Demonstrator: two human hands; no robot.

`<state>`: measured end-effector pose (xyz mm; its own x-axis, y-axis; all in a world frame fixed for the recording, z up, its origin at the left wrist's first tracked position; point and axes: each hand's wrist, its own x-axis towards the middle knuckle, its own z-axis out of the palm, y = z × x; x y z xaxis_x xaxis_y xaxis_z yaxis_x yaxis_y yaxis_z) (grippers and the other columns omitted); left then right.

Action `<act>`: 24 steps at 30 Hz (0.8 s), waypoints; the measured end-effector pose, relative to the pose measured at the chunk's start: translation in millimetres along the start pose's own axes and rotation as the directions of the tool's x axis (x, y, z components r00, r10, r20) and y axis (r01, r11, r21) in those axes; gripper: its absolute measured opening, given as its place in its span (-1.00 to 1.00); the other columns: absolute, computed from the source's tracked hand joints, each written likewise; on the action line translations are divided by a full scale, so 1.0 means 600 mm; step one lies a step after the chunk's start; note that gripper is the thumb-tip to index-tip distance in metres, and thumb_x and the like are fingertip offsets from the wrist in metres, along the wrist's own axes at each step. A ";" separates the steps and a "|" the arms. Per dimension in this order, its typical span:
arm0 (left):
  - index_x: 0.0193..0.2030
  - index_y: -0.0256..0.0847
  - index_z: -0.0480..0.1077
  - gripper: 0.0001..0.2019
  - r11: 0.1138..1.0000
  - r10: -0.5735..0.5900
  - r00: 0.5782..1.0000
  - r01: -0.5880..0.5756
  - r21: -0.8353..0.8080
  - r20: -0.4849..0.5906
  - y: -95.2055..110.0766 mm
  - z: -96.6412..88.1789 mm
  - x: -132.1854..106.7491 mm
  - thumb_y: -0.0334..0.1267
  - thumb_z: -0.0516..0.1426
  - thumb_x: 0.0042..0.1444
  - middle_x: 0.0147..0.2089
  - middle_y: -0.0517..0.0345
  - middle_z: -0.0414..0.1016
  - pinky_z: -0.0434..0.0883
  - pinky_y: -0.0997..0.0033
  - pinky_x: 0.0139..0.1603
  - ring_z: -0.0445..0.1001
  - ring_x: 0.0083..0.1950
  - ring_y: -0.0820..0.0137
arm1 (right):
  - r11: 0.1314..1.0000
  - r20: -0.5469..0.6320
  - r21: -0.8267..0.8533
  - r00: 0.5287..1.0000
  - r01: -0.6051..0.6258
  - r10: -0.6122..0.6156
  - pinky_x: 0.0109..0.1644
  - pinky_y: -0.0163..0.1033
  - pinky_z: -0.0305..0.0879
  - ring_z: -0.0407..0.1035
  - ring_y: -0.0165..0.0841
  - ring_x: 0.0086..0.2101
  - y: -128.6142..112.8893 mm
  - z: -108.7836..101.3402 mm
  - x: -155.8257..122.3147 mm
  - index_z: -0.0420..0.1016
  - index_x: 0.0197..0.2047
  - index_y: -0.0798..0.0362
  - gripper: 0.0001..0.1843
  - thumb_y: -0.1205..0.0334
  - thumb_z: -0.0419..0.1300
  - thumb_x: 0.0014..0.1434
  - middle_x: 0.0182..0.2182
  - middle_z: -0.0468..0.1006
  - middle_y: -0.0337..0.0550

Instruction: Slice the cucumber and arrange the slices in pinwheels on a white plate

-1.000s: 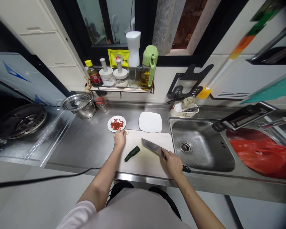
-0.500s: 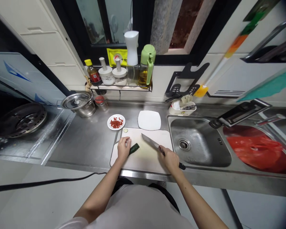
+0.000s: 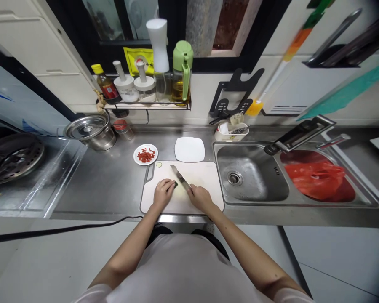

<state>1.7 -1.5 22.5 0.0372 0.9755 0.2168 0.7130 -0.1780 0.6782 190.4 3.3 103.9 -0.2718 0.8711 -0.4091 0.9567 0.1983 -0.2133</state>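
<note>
A white cutting board (image 3: pixel 205 176) lies on the steel counter in front of me. My left hand (image 3: pixel 163 191) is curled over a green pepper (image 3: pixel 175 184), of which only the tip shows beside my fingers. My right hand (image 3: pixel 201 198) grips the handle of a kitchen knife (image 3: pixel 180 177), whose blade rests against the pepper's exposed end. A small green slice (image 3: pixel 159 165) lies at the board's far left corner.
Behind the board stand a small plate of chopped red chilli (image 3: pixel 145 155) and an empty white square plate (image 3: pixel 189 149). A sink (image 3: pixel 249 179) is to the right, with a red basin (image 3: pixel 316 180) beyond. A lidded pot (image 3: pixel 88 131) and a condiment rack (image 3: pixel 145 90) are at the back left.
My left hand came back from the board's far corner and closed over the pepper. My right hand brought the knife left onto the pepper. The view tilted and shifted.
</note>
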 end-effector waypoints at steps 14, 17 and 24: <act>-0.10 -0.14 0.52 -0.78 0.978 0.207 0.974 -0.206 0.017 -0.096 -0.023 0.019 -0.001 -0.22 0.07 0.23 -0.18 0.05 0.53 0.43 0.28 -0.08 0.46 -0.12 0.35 | 0.999 0.050 0.041 0.998 0.033 -0.035 -0.20 -0.24 0.21 0.43 -0.24 -0.20 -0.022 0.006 0.008 0.33 -0.03 0.11 -0.67 0.24 -0.18 0.32 -0.24 0.54 0.02; -0.11 -0.13 0.52 -0.79 0.976 0.216 0.971 -0.215 0.020 -0.104 -0.026 0.020 -0.001 -0.23 0.07 0.23 -0.17 0.05 0.53 0.44 0.28 -0.09 0.46 -0.12 0.34 | 0.999 0.048 0.040 0.998 0.031 -0.033 -0.21 -0.23 0.22 0.44 -0.22 -0.20 -0.023 0.007 0.010 0.34 -0.04 0.11 -0.67 0.24 -0.18 0.32 -0.24 0.54 0.03; -0.12 -0.14 0.52 -0.80 0.974 0.225 0.967 -0.224 0.023 -0.117 -0.030 0.025 -0.001 -0.24 0.08 0.22 -0.17 0.05 0.54 0.44 0.28 -0.08 0.46 -0.11 0.35 | 0.999 0.047 0.031 0.998 0.028 -0.030 -0.19 -0.23 0.24 0.45 -0.22 -0.19 -0.023 0.011 0.012 0.34 -0.03 0.12 -0.67 0.25 -0.17 0.32 -0.23 0.55 0.03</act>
<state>-0.7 3.2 -0.6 0.1146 0.8885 0.4443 0.7026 -0.3886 0.5960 174.3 4.0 98.1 -0.3048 0.8426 -0.4440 0.9449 0.2089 -0.2522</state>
